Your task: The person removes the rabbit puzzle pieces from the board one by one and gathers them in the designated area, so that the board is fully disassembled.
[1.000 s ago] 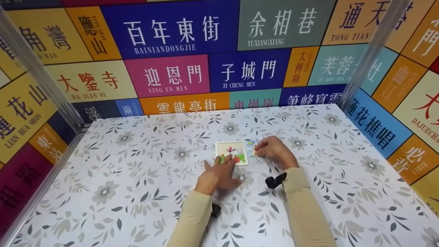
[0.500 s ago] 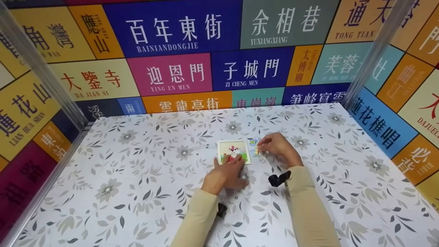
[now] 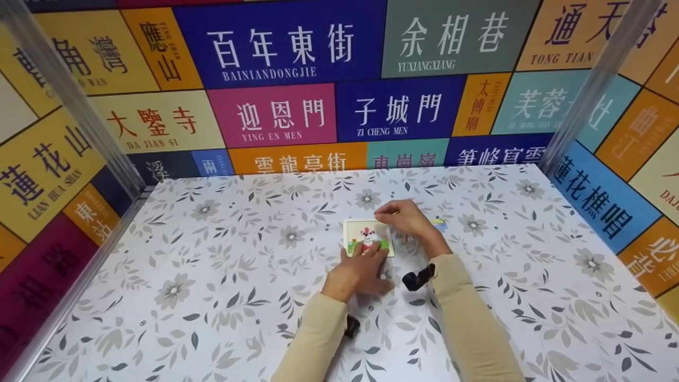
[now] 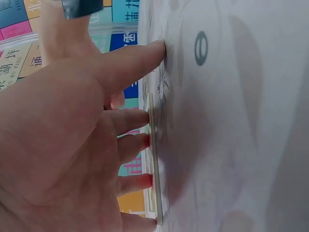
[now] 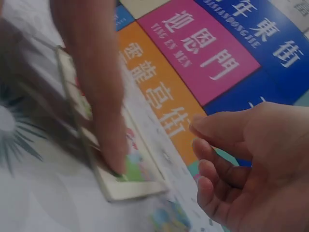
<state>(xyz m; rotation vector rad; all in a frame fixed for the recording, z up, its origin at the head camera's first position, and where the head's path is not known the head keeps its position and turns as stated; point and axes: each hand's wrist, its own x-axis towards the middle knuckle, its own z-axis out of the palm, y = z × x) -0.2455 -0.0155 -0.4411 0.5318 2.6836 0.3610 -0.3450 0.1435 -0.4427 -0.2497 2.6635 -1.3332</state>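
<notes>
Your left hand point(image 3: 362, 265) presses flat fingers on the puzzle board point(image 3: 368, 237), mid-counter point(image 3: 212, 276). Right hand point(image 3: 404, 218) hovers over the board's far-right corner, fingers loosely curled, holding nothing I can see. Risk: board slides if pressure eases; loose pieces point(image 3: 438, 224) w/ it scatter.

The puzzle board point(image 3: 368, 237) lies mid-table point(image 3: 212, 276) (left hand point(image 3: 360, 270) on its near edge), loose piece point(image 3: 439, 224) to its right.
</notes>
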